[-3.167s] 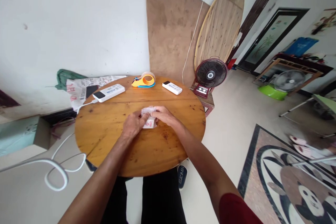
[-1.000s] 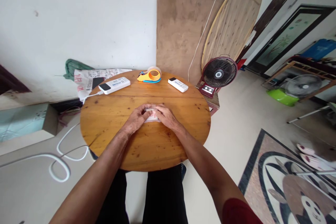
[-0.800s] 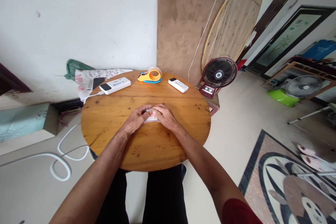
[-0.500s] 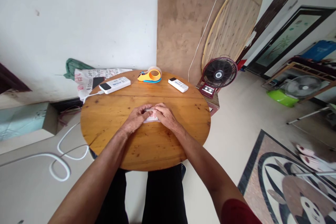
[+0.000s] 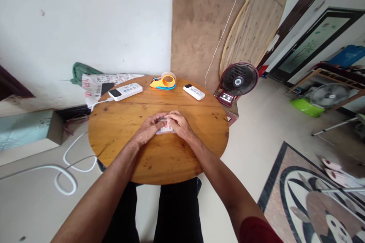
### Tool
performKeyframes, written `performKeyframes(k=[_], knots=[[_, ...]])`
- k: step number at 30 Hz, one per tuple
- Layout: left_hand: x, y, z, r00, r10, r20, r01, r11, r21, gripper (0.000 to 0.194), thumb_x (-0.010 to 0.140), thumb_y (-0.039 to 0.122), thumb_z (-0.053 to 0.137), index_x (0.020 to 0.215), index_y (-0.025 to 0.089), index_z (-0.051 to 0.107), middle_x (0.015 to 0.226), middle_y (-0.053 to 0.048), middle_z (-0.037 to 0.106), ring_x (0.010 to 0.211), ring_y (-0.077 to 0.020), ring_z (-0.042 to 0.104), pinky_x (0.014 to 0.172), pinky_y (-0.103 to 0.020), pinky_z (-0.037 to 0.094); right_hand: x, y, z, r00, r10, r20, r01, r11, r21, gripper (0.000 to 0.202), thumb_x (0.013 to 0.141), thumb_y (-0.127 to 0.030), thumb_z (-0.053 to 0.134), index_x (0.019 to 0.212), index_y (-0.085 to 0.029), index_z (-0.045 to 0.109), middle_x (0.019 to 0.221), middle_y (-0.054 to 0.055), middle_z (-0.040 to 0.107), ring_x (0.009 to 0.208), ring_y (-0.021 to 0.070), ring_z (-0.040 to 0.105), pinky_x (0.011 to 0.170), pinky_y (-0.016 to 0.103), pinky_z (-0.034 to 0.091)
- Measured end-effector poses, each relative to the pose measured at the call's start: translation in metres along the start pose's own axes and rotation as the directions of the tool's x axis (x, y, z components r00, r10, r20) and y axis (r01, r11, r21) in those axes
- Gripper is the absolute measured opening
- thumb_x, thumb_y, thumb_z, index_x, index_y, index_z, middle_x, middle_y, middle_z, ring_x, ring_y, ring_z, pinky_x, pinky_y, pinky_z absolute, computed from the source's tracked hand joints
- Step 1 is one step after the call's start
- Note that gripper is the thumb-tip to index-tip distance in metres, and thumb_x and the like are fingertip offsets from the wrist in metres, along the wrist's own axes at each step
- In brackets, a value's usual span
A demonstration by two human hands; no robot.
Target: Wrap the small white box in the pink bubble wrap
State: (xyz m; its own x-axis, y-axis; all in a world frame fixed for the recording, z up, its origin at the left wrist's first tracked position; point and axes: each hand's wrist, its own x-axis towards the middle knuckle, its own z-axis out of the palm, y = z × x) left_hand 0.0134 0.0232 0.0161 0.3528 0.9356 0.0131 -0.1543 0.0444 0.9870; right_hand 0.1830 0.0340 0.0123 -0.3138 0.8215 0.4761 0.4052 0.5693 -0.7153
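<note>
Both hands pressed down at the middle of the round wooden desk [image 5: 119, 136]: left hand [image 5: 148, 130] and right hand [image 5: 180, 126] lay flat, fingers meeting over a small white packet [image 5: 164, 130] that I pinned against the wood. It looked thin, light and soft, likely to crumple or slide, so I judged its exposed near edge the best place to pinch it.

Both hands, the left hand [image 5: 148, 130] and the right hand [image 5: 178, 125], press on a small white packet [image 5: 164, 129] lying mid-table, fingertips meeting over it. Farther back on the round wooden table [image 5: 119, 136] lie a tape dispenser [image 5: 163, 81] and two white remotes [image 5: 125, 92], well apart from the hands.
</note>
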Motion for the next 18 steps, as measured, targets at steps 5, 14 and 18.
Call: performKeyframes(k=[5, 14, 18], knots=[[0.000, -0.002, 0.001, 1.000, -0.005, 0.005, 0.005, 0.997, -0.072, 0.061, 0.064, 0.040, 0.078, 0.118, 0.016, 0.064, 0.098, -0.006, 0.072, 0.077, -0.0167, 0.064, 0.070, -0.026, 0.047, 0.001, -0.002, -0.005, 0.998, 0.036, -0.051, -0.032, 0.997, 0.074, 0.018, 0.085, -0.028, 0.056, 0.095, -0.020, 0.070, 0.102, 0.005, 0.063, 0.096, 0.0170, 0.060, 0.083, 0.029, 0.049], [0.000, -0.005, 0.001, 1.000, -0.006, 0.003, 0.006, 0.997, -0.074, 0.060, 0.065, 0.038, 0.079, 0.119, 0.016, 0.064, 0.100, -0.006, 0.072, 0.077, -0.0166, 0.065, 0.073, -0.028, 0.049, 0.002, -0.009, -0.011, 0.993, 0.077, -0.085, -0.067, 0.991, 0.112, 0.016, 0.079, -0.028, 0.065, 0.092, -0.020, 0.071, 0.094, 0.004, 0.066, 0.088, 0.0156, 0.062, 0.080, 0.028, 0.049], [-0.001, -0.006, -0.001, 0.998, 0.022, 0.059, -0.020, 0.999, -0.034, 0.052, 0.069, 0.039, 0.077, 0.117, 0.019, 0.066, 0.098, -0.004, 0.072, 0.075, -0.0144, 0.063, 0.071, -0.025, 0.047, 0.003, -0.010, -0.010, 0.988, -0.019, -0.151, 0.036, 0.993, 0.112, 0.012, 0.081, -0.027, 0.063, 0.077, -0.019, 0.070, 0.091, 0.005, 0.065, 0.088, 0.0161, 0.062, 0.087, 0.030, 0.049]])
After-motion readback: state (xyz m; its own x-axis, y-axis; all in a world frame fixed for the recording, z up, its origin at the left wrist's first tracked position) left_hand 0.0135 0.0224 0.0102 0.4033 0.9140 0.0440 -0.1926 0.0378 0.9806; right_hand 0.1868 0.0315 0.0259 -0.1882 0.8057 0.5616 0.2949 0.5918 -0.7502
